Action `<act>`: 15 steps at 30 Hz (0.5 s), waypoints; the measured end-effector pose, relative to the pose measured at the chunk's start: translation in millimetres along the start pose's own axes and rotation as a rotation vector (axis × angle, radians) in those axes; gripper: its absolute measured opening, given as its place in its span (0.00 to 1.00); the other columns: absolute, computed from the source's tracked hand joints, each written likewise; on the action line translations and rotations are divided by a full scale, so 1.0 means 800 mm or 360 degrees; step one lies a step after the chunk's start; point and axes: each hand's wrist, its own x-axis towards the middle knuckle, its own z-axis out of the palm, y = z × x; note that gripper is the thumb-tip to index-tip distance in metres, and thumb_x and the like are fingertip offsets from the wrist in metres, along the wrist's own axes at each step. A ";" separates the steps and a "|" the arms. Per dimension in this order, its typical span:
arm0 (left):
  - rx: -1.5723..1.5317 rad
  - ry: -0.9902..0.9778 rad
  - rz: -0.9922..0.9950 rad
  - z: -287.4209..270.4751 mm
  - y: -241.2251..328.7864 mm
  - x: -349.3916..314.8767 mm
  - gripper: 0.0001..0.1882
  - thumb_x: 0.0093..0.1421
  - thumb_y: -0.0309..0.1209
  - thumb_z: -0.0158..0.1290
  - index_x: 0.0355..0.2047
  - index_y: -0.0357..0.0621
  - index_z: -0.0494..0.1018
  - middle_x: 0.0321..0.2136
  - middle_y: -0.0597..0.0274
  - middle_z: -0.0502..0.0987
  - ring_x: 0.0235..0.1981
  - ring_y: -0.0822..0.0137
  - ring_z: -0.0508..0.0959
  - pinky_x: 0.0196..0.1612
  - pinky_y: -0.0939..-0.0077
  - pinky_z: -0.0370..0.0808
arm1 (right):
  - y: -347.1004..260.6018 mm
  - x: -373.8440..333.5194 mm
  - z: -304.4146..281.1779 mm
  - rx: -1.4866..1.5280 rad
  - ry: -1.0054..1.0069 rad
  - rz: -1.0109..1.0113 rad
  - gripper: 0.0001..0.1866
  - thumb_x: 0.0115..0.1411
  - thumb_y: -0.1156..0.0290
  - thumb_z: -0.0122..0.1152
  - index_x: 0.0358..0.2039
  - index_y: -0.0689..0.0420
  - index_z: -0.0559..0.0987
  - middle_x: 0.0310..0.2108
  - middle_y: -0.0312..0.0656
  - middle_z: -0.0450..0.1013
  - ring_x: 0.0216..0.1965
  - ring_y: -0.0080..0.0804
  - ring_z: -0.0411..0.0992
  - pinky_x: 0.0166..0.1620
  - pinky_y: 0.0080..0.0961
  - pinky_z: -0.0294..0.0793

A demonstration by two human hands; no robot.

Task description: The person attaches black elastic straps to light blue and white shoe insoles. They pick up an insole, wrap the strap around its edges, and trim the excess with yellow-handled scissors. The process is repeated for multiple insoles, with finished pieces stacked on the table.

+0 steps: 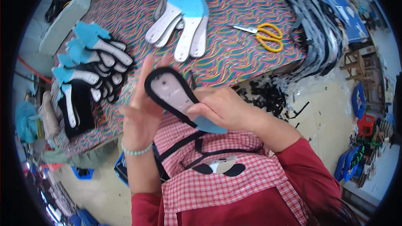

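Pink insole point(178, 99) slants, heel point(163, 83) upper-left — right hand point(224, 108) grips it, left hand point(144, 115) spread.

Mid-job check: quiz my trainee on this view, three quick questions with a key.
1. Which hand grips the black-edged piece?
2. True or false: a beaded bracelet circles the left wrist.
3. The scissors on the patterned cloth have handles that are: A red; B yellow; C green.

Key: 1. The right hand. 2. True. 3. B.
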 end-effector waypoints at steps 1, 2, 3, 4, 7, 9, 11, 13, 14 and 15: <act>-0.0021 -0.0217 -0.0115 0.010 0.001 0.004 0.42 0.61 0.55 0.46 0.63 0.34 0.51 0.57 0.39 0.64 0.55 0.50 0.70 0.56 0.60 0.66 | -0.006 -0.001 0.002 -0.0019 -0.0003 -0.0043 0.15 0.62 0.59 0.51 0.31 0.59 0.75 0.28 0.48 0.73 0.28 0.50 0.72 0.29 0.41 0.70; -0.0043 -0.0435 -0.0234 0.016 0.004 0.006 0.43 0.61 0.57 0.44 0.63 0.35 0.52 0.57 0.37 0.63 0.55 0.48 0.70 0.55 0.58 0.68 | -0.012 -0.003 0.005 -0.0039 -0.0003 -0.0085 0.15 0.62 0.59 0.51 0.31 0.59 0.75 0.28 0.48 0.73 0.28 0.50 0.73 0.29 0.41 0.70; 0.0223 -0.0542 -0.0217 0.006 0.008 0.006 0.40 0.62 0.55 0.45 0.62 0.34 0.54 0.51 0.41 0.69 0.48 0.51 0.75 0.49 0.60 0.72 | -0.023 -0.007 0.007 -0.0093 -0.0065 0.0069 0.15 0.62 0.60 0.50 0.32 0.60 0.74 0.28 0.49 0.73 0.30 0.49 0.73 0.30 0.39 0.71; 0.0343 -0.0283 -0.0114 0.005 0.000 0.010 0.34 0.64 0.50 0.45 0.58 0.33 0.58 0.42 0.48 0.73 0.39 0.58 0.77 0.43 0.66 0.75 | -0.022 -0.011 0.011 0.0067 -0.0055 0.0164 0.15 0.63 0.59 0.50 0.33 0.60 0.74 0.28 0.49 0.73 0.29 0.48 0.73 0.31 0.38 0.71; 0.0280 -0.0274 -0.0097 0.006 -0.021 0.015 0.27 0.64 0.42 0.46 0.56 0.33 0.61 0.37 0.52 0.73 0.34 0.64 0.76 0.39 0.70 0.75 | -0.005 -0.024 0.028 0.0682 -0.0052 0.0444 0.20 0.66 0.56 0.46 0.30 0.61 0.72 0.25 0.44 0.71 0.26 0.35 0.72 0.31 0.28 0.71; 0.0132 -0.0387 -0.0241 0.010 -0.025 0.016 0.34 0.60 0.48 0.49 0.57 0.32 0.60 0.36 0.49 0.75 0.33 0.63 0.77 0.39 0.68 0.75 | -0.005 -0.032 0.026 0.1490 -0.0362 0.0637 0.22 0.68 0.53 0.42 0.28 0.60 0.72 0.23 0.40 0.70 0.25 0.28 0.70 0.29 0.23 0.70; -0.0215 -0.0523 -0.0461 0.013 -0.027 0.014 0.48 0.52 0.59 0.55 0.59 0.31 0.57 0.36 0.47 0.76 0.31 0.61 0.79 0.40 0.66 0.77 | -0.002 -0.034 0.028 0.2701 -0.1024 0.0442 0.26 0.69 0.49 0.36 0.30 0.58 0.73 0.23 0.35 0.69 0.24 0.20 0.68 0.29 0.15 0.68; -0.0615 -0.0865 -0.0656 0.013 -0.028 -0.006 0.56 0.46 0.65 0.54 0.60 0.28 0.54 0.27 0.49 0.78 0.26 0.60 0.80 0.35 0.66 0.79 | -0.008 -0.041 0.038 0.2366 -0.0976 0.0220 0.21 0.68 0.55 0.44 0.35 0.62 0.74 0.26 0.38 0.70 0.27 0.25 0.69 0.31 0.22 0.71; 0.0029 -0.0977 -0.0393 0.025 0.004 0.000 0.45 0.43 0.56 0.59 0.50 0.30 0.62 0.26 0.52 0.78 0.23 0.62 0.78 0.32 0.69 0.77 | 0.001 -0.035 0.037 0.1730 -0.0611 -0.0011 0.19 0.66 0.57 0.47 0.36 0.63 0.74 0.28 0.40 0.71 0.30 0.28 0.70 0.34 0.25 0.72; 0.0904 -0.1038 -0.0041 0.040 0.038 0.004 0.34 0.40 0.47 0.64 0.40 0.32 0.70 0.25 0.54 0.79 0.21 0.65 0.76 0.30 0.73 0.74 | 0.006 -0.030 0.034 0.1033 -0.0250 -0.0091 0.18 0.65 0.59 0.50 0.37 0.64 0.75 0.31 0.42 0.72 0.33 0.31 0.71 0.37 0.27 0.72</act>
